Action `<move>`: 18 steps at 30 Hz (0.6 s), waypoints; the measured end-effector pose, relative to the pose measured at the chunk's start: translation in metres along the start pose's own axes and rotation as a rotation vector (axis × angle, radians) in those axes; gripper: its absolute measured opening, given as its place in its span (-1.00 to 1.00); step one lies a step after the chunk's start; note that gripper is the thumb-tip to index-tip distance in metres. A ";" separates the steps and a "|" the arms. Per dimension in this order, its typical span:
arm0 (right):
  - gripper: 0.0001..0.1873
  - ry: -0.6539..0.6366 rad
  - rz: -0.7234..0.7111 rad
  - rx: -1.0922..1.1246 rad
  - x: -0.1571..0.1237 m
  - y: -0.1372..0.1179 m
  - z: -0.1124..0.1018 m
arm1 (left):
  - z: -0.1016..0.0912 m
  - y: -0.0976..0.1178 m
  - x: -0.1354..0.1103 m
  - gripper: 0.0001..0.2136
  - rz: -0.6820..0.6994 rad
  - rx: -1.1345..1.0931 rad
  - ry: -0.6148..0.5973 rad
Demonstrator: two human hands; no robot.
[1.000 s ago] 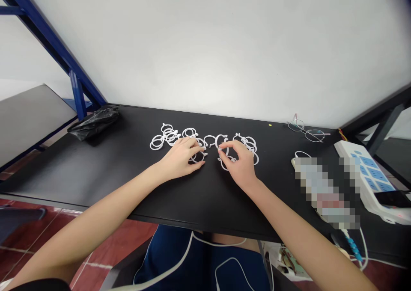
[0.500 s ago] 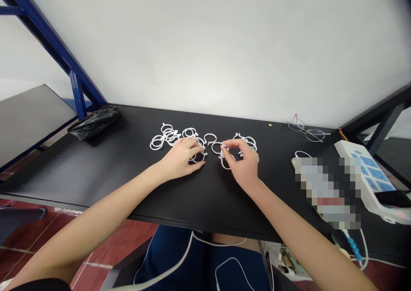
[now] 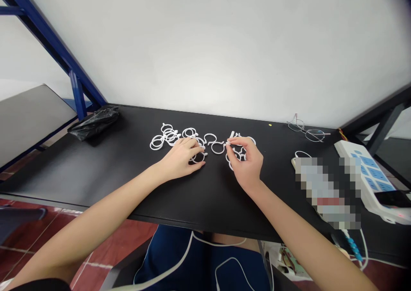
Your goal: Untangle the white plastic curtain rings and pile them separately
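Note:
White plastic open rings with knobbed ends lie on the black table. A cluster of rings (image 3: 171,134) sits at the left of my left hand (image 3: 183,159). That hand rests palm down with fingers apart, over a few rings; one ring (image 3: 198,161) shows between its thumb and fingers. My right hand (image 3: 246,160) pinches a small white ring (image 3: 231,135) between thumb and forefinger; only part of it shows. More rings lie under and behind this hand, partly hidden. Between the hands are two separate rings, one farther back (image 3: 210,135) and one nearer (image 3: 218,153).
A black plastic bag (image 3: 96,122) lies at the table's left end. Eyeglasses (image 3: 316,133), a blurred-out phone (image 3: 321,192) with a cable and a white power strip (image 3: 369,175) are at the right. A pale wall (image 3: 205,60) stands behind the table (image 3: 105,171).
My right hand has moved slightly right and back, off the nearer middle ring, which now lies free. It now pinches a white piece beside the right-hand rings. My left hand has stayed put.

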State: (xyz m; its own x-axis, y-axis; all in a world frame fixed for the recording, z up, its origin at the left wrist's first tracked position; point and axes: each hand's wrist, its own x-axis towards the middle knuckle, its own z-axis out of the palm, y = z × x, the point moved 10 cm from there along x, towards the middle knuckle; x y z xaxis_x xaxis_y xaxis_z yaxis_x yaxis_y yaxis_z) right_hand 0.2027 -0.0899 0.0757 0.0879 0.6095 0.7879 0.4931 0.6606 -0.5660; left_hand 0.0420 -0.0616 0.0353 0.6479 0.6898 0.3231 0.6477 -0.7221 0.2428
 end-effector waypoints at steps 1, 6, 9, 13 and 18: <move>-0.87 0.003 -0.007 0.004 0.000 -0.001 -0.001 | 0.000 0.000 0.000 -0.74 0.000 -0.002 0.000; -0.87 -0.002 0.019 0.031 0.000 -0.001 0.000 | -0.001 0.001 0.000 -0.73 0.000 -0.013 0.003; -0.87 -0.026 0.065 0.080 -0.003 0.002 0.004 | -0.004 0.001 0.001 -0.62 -0.003 -0.022 0.035; -0.87 -0.092 0.130 0.225 -0.006 0.004 0.012 | -0.011 0.001 0.000 -0.44 -0.020 -0.081 0.099; -0.85 -0.160 0.163 0.332 -0.008 -0.001 0.019 | -0.017 0.008 0.000 -0.52 0.034 -0.234 0.147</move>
State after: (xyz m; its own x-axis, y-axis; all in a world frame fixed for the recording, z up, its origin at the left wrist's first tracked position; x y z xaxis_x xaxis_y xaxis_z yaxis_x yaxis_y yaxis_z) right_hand 0.1851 -0.0866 0.0651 -0.0071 0.7613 0.6483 0.1749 0.6393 -0.7488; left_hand 0.0409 -0.0681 0.0527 0.5915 0.6624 0.4598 0.5056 -0.7489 0.4284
